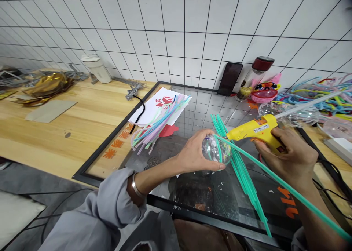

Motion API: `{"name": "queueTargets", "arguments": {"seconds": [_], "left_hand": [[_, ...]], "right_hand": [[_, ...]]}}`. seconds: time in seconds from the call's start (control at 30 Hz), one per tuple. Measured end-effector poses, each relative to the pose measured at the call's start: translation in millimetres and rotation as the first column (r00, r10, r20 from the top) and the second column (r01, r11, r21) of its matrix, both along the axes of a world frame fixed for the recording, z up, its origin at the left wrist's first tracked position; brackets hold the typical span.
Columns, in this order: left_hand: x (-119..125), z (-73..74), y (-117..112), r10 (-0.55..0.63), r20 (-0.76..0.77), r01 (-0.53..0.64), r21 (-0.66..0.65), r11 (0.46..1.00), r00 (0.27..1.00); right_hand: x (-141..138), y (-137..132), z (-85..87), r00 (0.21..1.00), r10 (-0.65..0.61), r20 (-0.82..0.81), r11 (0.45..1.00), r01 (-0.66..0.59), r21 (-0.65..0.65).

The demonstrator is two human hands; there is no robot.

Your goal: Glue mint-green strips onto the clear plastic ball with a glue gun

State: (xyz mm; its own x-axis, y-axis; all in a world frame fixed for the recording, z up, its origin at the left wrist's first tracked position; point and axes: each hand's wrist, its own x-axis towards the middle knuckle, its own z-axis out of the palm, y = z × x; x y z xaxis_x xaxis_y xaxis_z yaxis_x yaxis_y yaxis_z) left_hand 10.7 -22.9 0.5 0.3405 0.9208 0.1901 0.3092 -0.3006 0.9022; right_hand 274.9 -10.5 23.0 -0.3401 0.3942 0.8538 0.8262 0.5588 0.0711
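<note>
My left hand [196, 152] is closed around a clear plastic ball [211, 152], thumb below and fingers over the top. A green pipe cleaner [264, 166] runs along the ball's surface and trails off to the lower right. In my right hand [294, 155] is a yellow hot glue gun [255, 129], with a long translucent glue stick [308, 105] poking out of its back. The gun's nozzle meets or nearly meets the ball's upper right, beside the pipe cleaner. Beneath both hands lies a bundle of green pipe cleaners [244, 174] on the glass.
A black-framed glass panel [110, 144] lies on the wooden table [82, 133]. On it are pastel pipe cleaners [159, 122] over white paper [178, 95]. A phone [230, 78] and a red-lidded bottle [254, 76] stand by the tiled wall. Colourful pipe cleaners [321, 91] pile up at right.
</note>
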Motion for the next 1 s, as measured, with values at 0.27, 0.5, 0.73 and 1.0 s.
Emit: {"name": "queueTargets", "arguments": {"seconds": [0.27, 0.5, 0.73, 1.0], "left_hand": [[0.3, 0.5, 0.0, 0.010, -0.002, -0.010, 0.009, 1.000, 1.000], [0.4, -0.2, -0.7, 0.019, -0.007, -0.019, 0.014, 1.000, 1.000], [0.1, 1.4, -0.7, 0.008, -0.005, -0.008, 0.017, 1.000, 1.000], [0.1, -1.1, -0.3, 0.001, 0.004, -0.001, 0.029, 1.000, 1.000]], "right_hand": [[-1.1, -2.1, 3.6, 1.000, -0.007, -0.002, 0.999, 0.007, -0.046], [0.1, -2.2, 3.3, 1.000, 0.000, 0.004, 1.000, 0.000, -0.026], [-0.3, -2.8, 5.6, 1.000, 0.008, 0.024, 1.000, -0.007, -0.009], [1.6, -1.9, 4.7, 0.999, 0.014, 0.040, 1.000, -0.014, -0.004]]}}
